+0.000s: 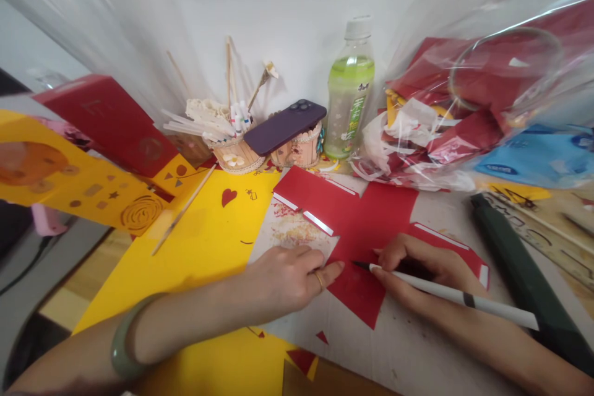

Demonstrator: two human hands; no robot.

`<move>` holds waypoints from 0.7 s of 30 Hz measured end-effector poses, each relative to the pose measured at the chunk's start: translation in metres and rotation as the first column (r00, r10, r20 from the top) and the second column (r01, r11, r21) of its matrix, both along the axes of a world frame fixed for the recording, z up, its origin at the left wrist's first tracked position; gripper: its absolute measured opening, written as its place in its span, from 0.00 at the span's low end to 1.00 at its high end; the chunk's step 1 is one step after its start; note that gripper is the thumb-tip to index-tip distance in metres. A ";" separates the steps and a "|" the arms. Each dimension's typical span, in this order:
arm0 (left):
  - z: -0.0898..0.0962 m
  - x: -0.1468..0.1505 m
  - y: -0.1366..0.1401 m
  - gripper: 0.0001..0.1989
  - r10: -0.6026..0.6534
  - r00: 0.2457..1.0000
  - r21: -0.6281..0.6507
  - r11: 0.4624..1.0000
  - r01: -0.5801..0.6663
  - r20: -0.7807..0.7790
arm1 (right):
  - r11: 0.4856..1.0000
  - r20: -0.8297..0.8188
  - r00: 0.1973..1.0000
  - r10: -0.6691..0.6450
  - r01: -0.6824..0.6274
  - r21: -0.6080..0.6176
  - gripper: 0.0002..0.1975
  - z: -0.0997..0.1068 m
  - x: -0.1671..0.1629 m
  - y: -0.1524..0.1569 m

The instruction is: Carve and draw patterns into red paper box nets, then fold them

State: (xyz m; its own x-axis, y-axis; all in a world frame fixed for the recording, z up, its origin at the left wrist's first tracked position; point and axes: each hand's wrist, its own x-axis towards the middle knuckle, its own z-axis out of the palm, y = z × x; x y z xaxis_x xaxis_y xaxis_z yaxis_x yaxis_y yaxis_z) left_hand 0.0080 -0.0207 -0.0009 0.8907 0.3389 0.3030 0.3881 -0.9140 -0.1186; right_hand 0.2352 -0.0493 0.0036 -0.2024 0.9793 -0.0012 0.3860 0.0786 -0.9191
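A red paper [359, 288] shaped like a cross, with folded-out panels and white strips along several edges, lies on the grey work surface. My left hand [290, 275] rests at its left edge. The ringed finger reaches onto the paper, the other fingers are curled, and the thumb is hidden. In my right hand [417, 269] is a slim white pen [440, 291], gripped close to its dark pointed tip. That tip meets or hovers just over the lower panel, close to my left fingertip; I cannot tell whether it touches.
Yellow paper [208, 247] with a red heart lies at left, below decorated cards [102, 124]. Behind stand small tubs [239, 154], a phone [288, 127] and a green drink bottle [350, 93]. At right are a clear bag of scraps [431, 130] and a long dark green object [515, 260].
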 end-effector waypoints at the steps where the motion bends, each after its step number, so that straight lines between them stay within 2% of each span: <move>1: 0.000 0.000 0.000 0.13 0.002 1.000 -0.004 1.000 -0.002 0.000 | 1.000 0.006 1.000 0.006 -0.006 -0.007 0.12 0.000 0.000 0.000; 7: -0.001 0.000 -0.001 0.12 0.011 1.000 -0.010 1.000 -0.011 0.027 | 0.998 0.077 0.995 0.069 -0.069 -0.002 0.12 0.002 0.000 0.002; 15: -0.004 0.000 -0.001 0.10 0.021 0.999 0.034 0.999 -0.022 0.031 | 0.996 0.113 0.990 0.086 -0.085 -0.014 0.13 0.004 0.000 0.003; 21: 0.000 0.000 -0.002 0.11 0.012 0.997 0.013 1.000 -0.013 0.074 | 0.997 0.100 0.992 0.075 -0.074 -0.018 0.13 0.000 0.001 0.002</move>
State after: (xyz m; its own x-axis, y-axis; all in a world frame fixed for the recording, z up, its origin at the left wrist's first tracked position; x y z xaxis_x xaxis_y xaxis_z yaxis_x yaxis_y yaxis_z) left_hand 0.0079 -0.0227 -0.0009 0.8614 0.3454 0.3724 0.4077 -0.9075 -0.1013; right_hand 0.2363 -0.0473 0.0040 -0.2728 0.9613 -0.0394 0.4699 0.0974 -0.8773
